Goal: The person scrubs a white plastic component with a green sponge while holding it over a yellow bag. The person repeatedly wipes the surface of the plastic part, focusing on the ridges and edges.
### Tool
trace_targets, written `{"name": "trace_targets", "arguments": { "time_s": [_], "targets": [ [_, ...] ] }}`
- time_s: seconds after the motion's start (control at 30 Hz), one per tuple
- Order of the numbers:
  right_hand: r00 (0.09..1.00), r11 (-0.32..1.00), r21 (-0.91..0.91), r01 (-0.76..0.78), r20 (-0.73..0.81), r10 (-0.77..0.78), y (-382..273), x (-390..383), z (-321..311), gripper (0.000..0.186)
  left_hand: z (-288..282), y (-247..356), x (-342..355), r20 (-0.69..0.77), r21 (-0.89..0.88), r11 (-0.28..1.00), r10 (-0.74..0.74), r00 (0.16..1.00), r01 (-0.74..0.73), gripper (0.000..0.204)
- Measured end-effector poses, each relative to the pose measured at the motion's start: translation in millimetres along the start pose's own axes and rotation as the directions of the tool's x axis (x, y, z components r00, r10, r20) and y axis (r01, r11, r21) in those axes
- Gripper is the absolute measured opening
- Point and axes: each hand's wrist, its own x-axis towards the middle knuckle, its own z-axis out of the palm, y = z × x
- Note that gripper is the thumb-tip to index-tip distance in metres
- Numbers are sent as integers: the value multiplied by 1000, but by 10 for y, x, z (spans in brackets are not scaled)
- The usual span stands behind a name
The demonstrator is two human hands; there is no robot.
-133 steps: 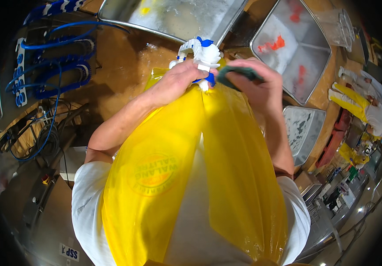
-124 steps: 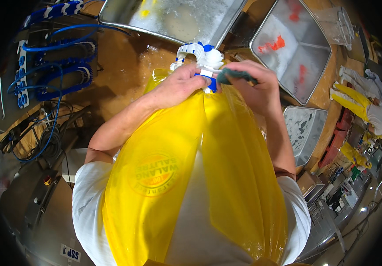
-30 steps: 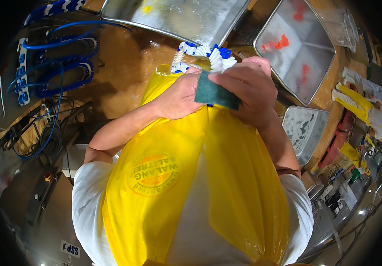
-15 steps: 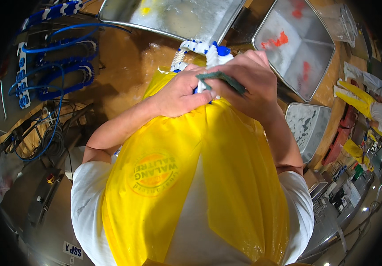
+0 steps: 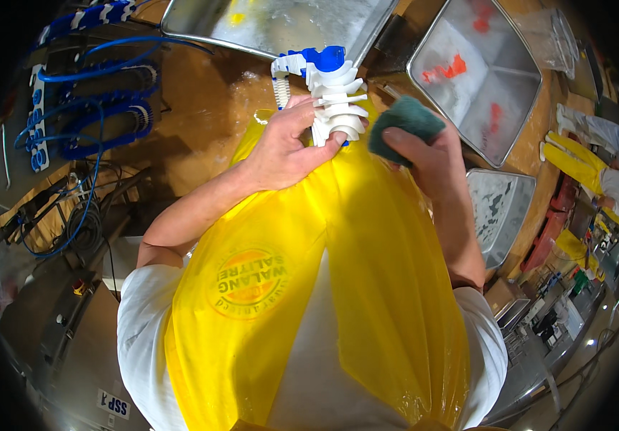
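Note:
My left hand (image 5: pixel 288 147) is wrapped round the lower part of a plastic conveyor chain (image 5: pixel 340 97), its thumb pressed on the lowest white links. White curved segments and blue pieces make up this chain, which bends over at the top and hangs down behind the hand. To its right, clear of the chain, my right hand (image 5: pixel 435 158) grips a dark green scouring pad (image 5: pixel 404 128) between thumb and fingers. Both hands are in front of my yellow plastic apron (image 5: pixel 396 273). The left fingers behind the chain are partly hidden.
Ahead stands a metal tub (image 5: pixel 273 52) of cloudy water. A second metal tub (image 5: pixel 497 161) with suds and orange-red patches is at right, near a smaller metal bin (image 5: pixel 492 262). Blue chain loops (image 5: pixel 112 133) and a blue hose (image 5: pixel 51 77) lie left. People in yellow (image 5: pixel 575 158) are far right.
My right hand and the scouring pad have moved off the chain to the right. The chain now shows more fully, its top raised, while my left hand keeps hold of it.

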Motion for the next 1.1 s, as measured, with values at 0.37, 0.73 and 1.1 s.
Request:
{"name": "trace_targets", "arguments": {
  "time_s": [0.37, 0.73, 1.1],
  "targets": [
    [991, 994, 12, -110, 84, 108, 105, -5, 124, 18, 111, -10, -44, -29, -116, 974, -197, 980, 192, 33],
    [992, 991, 82, -102, 77, 96, 217, 114, 150, 16, 152, -63, -90, -93, -73, 976, -211, 973, 205, 29],
    [969, 971, -27, -236, 71, 238, 230, 122, -108, 13, 120, -22, -112, -29, -49, 965, -260, 965, 258, 31]
  ]
}}
